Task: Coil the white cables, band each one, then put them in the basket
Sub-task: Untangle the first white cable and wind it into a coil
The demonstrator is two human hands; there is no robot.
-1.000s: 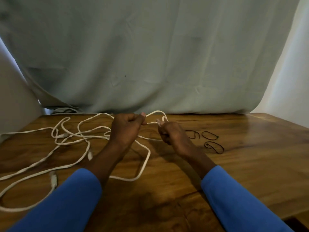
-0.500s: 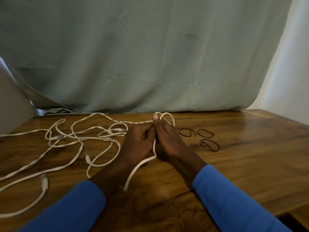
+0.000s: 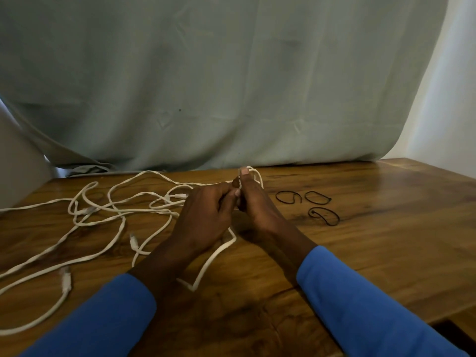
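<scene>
Nearest: two blue sleeves, left sleeve [image 3: 103,318] and right sleeve [image 3: 360,305], coming in over a wooden table [image 3: 386,253].

Hands meet at centre, knuckles touching. Left hand [image 3: 206,217]: fingers curled, tips pinching the white cable [image 3: 213,256] right where it enters the other hand. Right hand [image 3: 257,207]: fingers closed round a few small turns of the same cable, thumb upright and pressed on them. The turns poke out just above the thumb tip.

Below the grip, toward the person: one slack loop of that cable hangs down and lies on the wood, bending sharply between the wrists.

Left of the grip: loose cables [image 3: 103,217] sprawled in overlapping loops, uncoiled, running off the left edge. One plug [image 3: 66,279] lies well to the near left, another plug end closer in.

Right of the grip, a little farther back: three black bands [image 3: 318,197] flat on the table, near one another, apart from the hands.

Beyond everything: grey-green cloth [image 3: 231,86] hanging behind the table's far edge.
</scene>
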